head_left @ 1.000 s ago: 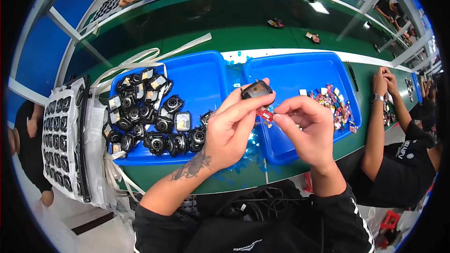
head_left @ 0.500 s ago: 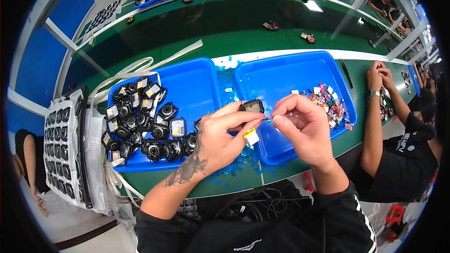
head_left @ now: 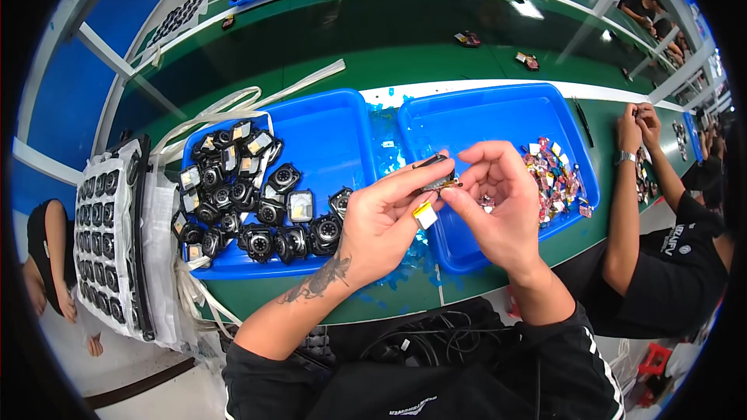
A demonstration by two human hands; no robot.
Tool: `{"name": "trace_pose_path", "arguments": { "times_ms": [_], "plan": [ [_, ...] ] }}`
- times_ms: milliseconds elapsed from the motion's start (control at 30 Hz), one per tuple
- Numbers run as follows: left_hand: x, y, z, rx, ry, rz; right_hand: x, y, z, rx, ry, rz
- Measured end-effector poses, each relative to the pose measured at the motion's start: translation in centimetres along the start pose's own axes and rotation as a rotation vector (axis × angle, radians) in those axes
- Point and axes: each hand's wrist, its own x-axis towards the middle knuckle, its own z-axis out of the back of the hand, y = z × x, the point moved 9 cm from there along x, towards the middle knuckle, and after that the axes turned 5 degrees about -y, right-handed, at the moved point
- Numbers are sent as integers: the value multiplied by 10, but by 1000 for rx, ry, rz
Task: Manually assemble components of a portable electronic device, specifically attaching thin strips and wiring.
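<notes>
My left hand point(head_left: 377, 222) is closed around a small black watch case point(head_left: 433, 161), tilted up between thumb and fingers. A small white and yellow piece point(head_left: 424, 215) hangs below it by my left thumb. At the case's open side my right hand point(head_left: 502, 210) has thumb and forefinger pinched together; what sits between the tips is too small to make out. Left of my hands, a blue tray point(head_left: 331, 136) holds many black watch cases point(head_left: 259, 243). Under my right hand, another blue tray point(head_left: 486, 113) contains a heap of small colourful parts point(head_left: 556, 179).
White straps point(head_left: 299, 82) lie along the left tray. Dark tweezers point(head_left: 583, 122) rest beyond the right tray. A padded rack of watch cases point(head_left: 97, 241) stands at far left. Watch parts point(head_left: 467, 39) dot the green belt. A co-worker's arms point(head_left: 622, 210) are close at right.
The watch case has turned in my left hand and now shows more edge-on. My right hand has come closer to it, its fingertips still pinched. The whole view has shifted slightly.
</notes>
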Motion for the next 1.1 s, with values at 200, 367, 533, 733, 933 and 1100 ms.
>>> {"name": "trace_pose_path", "arguments": {
  "times_ms": [200,367,533,733,933,1100],
  "plan": [
    [-1,-3,2,14,26,-108,6,2,-6,-156,-4,82],
    [-3,-19,20,195,-207,-56,50,4,-15,-220,235,125],
    [9,-70,66,1431,-113,-198,196,-57,6,-375,143,-172],
    [-40,-50,103,1779,85,-313,250,-140,20,-649,55,-245],
    [-17,-74,85,1577,127,-87,238,-107,65,-649,-71,-134],
    [0,-93,98,669,-308,-116,177,-10,79,-789,152,105]
  ]
}}
